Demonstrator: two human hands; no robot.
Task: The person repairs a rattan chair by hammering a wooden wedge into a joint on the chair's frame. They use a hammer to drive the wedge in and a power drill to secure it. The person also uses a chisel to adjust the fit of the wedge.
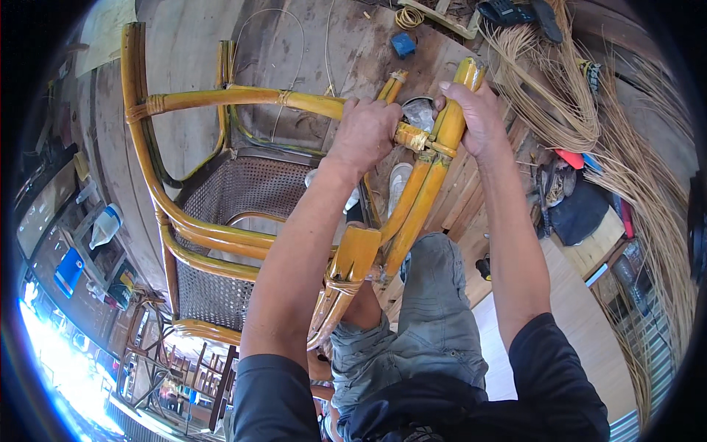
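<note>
A yellow-brown rattan chair (195,232) lies tipped over in front of me, its woven cane panels (239,183) facing sideways. My left hand (366,131) is closed round a horizontal rattan pole (313,104), close to its wrapped end. That end meets a thick doubled rattan leg (414,210) at a bound joint (431,144). Higher up, my right hand (479,121) wraps round the same leg, just under its tip. Behind the joint, between both hands, a round metal tin (419,112) partly shows. The undersides of my left fingers are hidden.
Long bundles of loose rattan strips (552,96) lie at the right, beside scattered tools and a dark cloth (578,217). A small blue block (403,45) and a coil of cane (418,17) rest on the plank floor. At left stands a plastic bottle (106,225).
</note>
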